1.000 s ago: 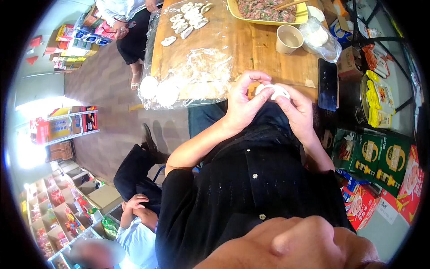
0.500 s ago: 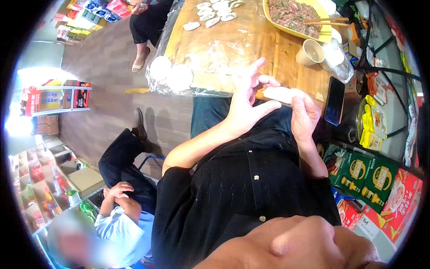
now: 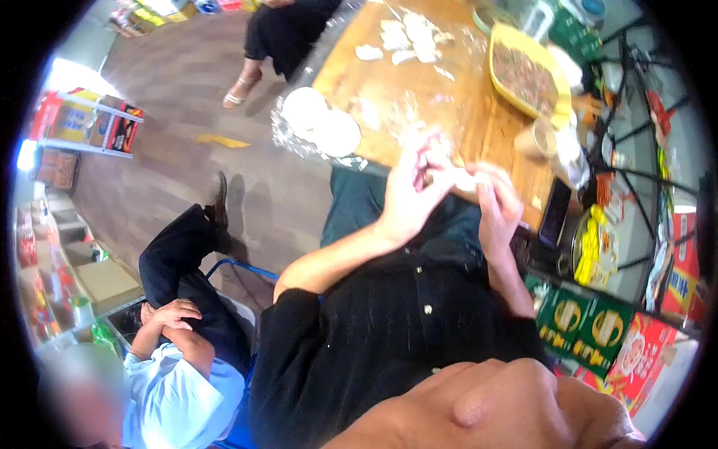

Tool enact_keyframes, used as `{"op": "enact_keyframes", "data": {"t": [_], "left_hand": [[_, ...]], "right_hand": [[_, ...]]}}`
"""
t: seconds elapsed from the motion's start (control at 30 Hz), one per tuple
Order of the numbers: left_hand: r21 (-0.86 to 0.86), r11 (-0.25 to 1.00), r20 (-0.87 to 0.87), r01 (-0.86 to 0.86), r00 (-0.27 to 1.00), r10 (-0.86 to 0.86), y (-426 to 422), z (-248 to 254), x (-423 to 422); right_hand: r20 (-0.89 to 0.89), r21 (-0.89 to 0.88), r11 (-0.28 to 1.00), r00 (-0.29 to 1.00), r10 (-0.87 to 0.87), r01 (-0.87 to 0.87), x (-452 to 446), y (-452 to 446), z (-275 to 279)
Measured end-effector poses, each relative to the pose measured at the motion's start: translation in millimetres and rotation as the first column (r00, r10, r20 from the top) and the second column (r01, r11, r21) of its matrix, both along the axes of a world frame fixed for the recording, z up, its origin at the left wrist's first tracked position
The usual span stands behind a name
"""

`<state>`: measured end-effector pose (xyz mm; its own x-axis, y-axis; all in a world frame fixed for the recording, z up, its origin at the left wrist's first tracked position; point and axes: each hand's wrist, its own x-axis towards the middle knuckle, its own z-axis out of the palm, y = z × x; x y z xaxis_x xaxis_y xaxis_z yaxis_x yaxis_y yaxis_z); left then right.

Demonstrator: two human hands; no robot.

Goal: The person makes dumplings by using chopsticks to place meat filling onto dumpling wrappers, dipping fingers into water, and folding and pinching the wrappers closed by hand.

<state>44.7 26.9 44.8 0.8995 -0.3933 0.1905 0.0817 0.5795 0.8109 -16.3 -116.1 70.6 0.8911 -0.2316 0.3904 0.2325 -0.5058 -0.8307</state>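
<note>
A small white dumpling [image 3: 465,180] of folded dough is pinched between my two hands at the table's near edge. The fingers and thumb of my left hand [image 3: 410,193] close on its left end. On the other end, the thumb and fingers of my right hand [image 3: 499,206] are pressed together. Fingers cover part of the dough. Round white dough wrappers [image 3: 336,135] lie in two piles on plastic at the table corner, left of my hands. Farther back sit several shaped dumplings [image 3: 419,37]. Minced filling [image 3: 523,78] fills a yellow dish [image 3: 559,112] on the right.
A paper cup [image 3: 534,141] stands near the table's right side, with a dark phone [image 3: 555,213] below it. Boxes and packets [image 3: 591,322] crowd the right. A seated person in a light blue shirt [image 3: 183,393] is at left; another person's leg [image 3: 250,71] shows beyond the table.
My left hand has closed onto the dumpling, which my right hand held out before. The dough looks more folded and covered now. The view has shifted, moving the table rightward in it.
</note>
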Motion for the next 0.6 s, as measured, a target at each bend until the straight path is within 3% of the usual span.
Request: {"op": "enact_keyframes", "data": {"t": [0.2, 0.4, 0.47, 0.5, 0.53, 0.57, 0.6], "left_hand": [[0.023, 1.000, -0.027, 0.012, 1.000, -0.011, 16.1, -4.0, 8.7], [0.064, 0.998, 0.102, -0.012, 0.995, 0.006, 23.6, -17.8, 11.7], [0.012, 0.999, 0.230, -0.044, 0.972, 0.040, 22.0, -20.5, 15.9], [-0.012, 0.998, 0.231, 0.057, 0.972, -0.053, 22.7, -26.6, 20.2], [-0.009, 0.998, 0.226, 0.061, 0.972, -0.057, 25.4, -24.5, 23.1], [0.012, 0.967, 0.125, 0.255, 0.959, -0.254, 30.3, -21.1, 25.0], [0.012, 0.898, 0.022, 0.439, 0.898, -0.439, 34.2, -19.7, 26.4]], "right_hand": [[0.021, 0.257, 0.957, 0.991, 0.132, -0.133, 13.1, 17.2, -11.3], [-0.069, 0.163, 0.973, 0.982, 0.176, -0.163, 16.1, 16.3, -5.6], [-0.090, 0.106, 0.977, 0.976, 0.197, -0.187, 17.4, 15.9, -0.6], [-0.093, 0.111, 0.977, 0.977, 0.194, -0.183, 18.6, 16.8, 6.3], [-0.033, -0.070, 0.968, 0.970, 0.239, -0.241, 21.5, 17.8, 15.9], [0.016, -0.250, 0.927, 0.956, 0.293, -0.280, 24.0, 17.8, 22.0], [0.012, -0.244, 0.929, 0.957, 0.289, -0.277, 26.4, 16.3, 23.7]]}}
